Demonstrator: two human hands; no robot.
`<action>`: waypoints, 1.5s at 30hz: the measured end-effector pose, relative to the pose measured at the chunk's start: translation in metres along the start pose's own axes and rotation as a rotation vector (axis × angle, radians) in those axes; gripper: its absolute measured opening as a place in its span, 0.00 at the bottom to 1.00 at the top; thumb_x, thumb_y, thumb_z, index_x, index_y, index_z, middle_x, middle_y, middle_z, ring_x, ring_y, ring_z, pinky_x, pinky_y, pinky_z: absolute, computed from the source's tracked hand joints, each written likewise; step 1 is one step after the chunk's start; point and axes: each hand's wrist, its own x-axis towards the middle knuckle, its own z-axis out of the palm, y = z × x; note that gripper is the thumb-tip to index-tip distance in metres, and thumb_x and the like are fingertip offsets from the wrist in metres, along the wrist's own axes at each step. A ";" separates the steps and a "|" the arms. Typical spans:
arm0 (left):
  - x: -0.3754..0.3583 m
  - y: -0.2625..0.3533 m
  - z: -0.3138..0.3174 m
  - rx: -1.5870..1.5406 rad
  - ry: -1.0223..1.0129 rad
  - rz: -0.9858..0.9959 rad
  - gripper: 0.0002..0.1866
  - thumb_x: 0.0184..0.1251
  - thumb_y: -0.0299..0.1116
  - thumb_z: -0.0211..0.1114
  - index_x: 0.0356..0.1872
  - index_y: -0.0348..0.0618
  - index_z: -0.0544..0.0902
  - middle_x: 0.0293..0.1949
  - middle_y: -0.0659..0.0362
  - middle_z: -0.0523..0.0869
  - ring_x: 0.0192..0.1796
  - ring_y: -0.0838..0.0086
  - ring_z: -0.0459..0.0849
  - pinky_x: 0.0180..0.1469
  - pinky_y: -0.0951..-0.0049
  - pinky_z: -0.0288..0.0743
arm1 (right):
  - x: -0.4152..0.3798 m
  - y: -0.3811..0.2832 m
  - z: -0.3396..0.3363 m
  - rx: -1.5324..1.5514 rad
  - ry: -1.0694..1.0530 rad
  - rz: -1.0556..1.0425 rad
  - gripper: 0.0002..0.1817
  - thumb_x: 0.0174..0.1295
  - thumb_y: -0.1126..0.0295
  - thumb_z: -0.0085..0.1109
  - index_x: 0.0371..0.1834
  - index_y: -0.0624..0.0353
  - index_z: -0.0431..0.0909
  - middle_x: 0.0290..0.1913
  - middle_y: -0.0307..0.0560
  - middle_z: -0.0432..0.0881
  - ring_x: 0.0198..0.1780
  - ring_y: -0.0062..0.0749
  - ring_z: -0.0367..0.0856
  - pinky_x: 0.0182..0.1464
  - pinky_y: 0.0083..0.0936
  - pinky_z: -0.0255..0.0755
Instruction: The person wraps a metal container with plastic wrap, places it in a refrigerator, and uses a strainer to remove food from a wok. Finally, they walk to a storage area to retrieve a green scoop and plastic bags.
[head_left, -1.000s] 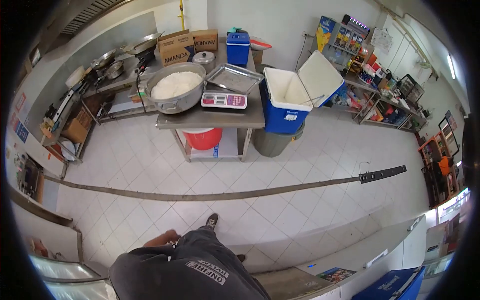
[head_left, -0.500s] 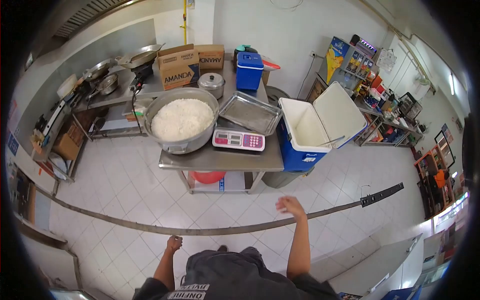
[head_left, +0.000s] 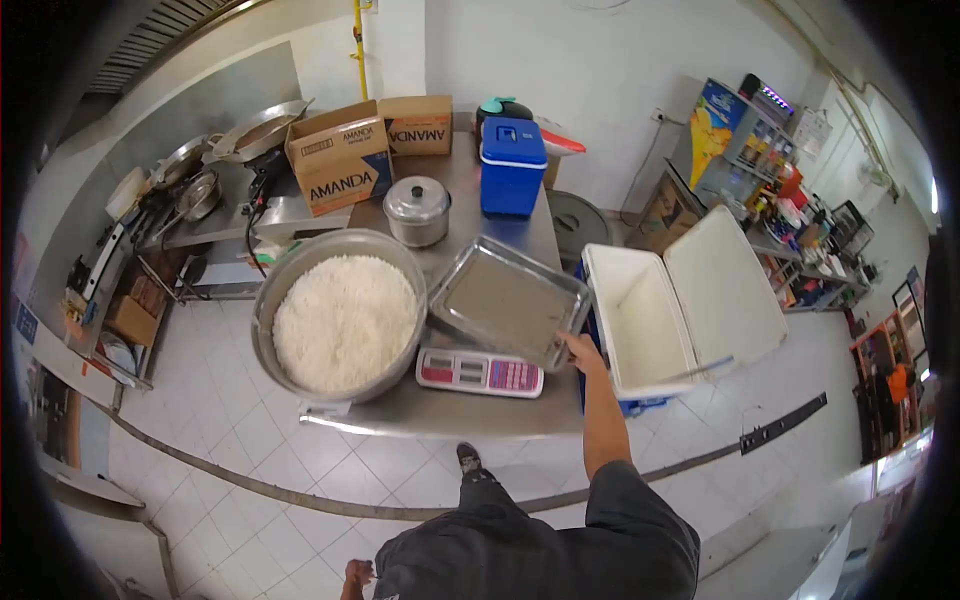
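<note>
My right hand reaches over the steel table and has its fingers closed on the near right corner of a shallow rectangular metal tray. Beside that hand lies a digital weighing scale with a pink keypad, just in front of the tray. To the left stands a large metal pot heaped with white rice. Low by my side hangs my left hand, its fingers curled, with nothing visible in them.
A cooler box stands with its lid raised at the table's right. A lidded pot, a small blue cooler and cardboard boxes occupy the back. The steel table's front edge lies before my legs.
I have stepped closer to the table. My right hand has gone from the air above the floor to the tray's corner. My left hand has dropped lower in view.
</note>
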 end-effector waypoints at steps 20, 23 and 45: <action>-0.079 0.230 -0.038 -0.678 0.330 -0.073 0.26 0.60 0.53 0.53 0.35 0.34 0.83 0.35 0.49 0.85 0.38 0.62 0.82 0.38 0.63 0.73 | 0.164 -0.302 0.181 0.638 0.111 -0.417 0.22 0.59 0.62 0.52 0.50 0.68 0.70 0.41 0.51 0.77 0.36 0.35 0.79 0.36 0.36 0.79; -0.081 0.236 -0.038 -0.698 0.355 -0.075 0.28 0.60 0.55 0.52 0.35 0.34 0.83 0.36 0.49 0.85 0.38 0.62 0.82 0.38 0.62 0.73 | 0.221 -0.343 0.208 0.545 0.096 -0.387 0.23 0.62 0.62 0.51 0.52 0.72 0.67 0.44 0.56 0.76 0.33 0.38 0.80 0.38 0.36 0.82; -0.107 0.134 0.111 -0.775 0.499 -0.140 0.27 0.56 0.48 0.61 0.38 0.26 0.80 0.33 0.41 0.84 0.34 0.59 0.84 0.36 0.66 0.78 | 0.001 -0.150 0.242 0.218 -1.066 -0.157 0.27 0.66 0.53 0.48 0.09 0.53 0.64 0.12 0.42 0.67 0.14 0.25 0.62 0.17 0.20 0.55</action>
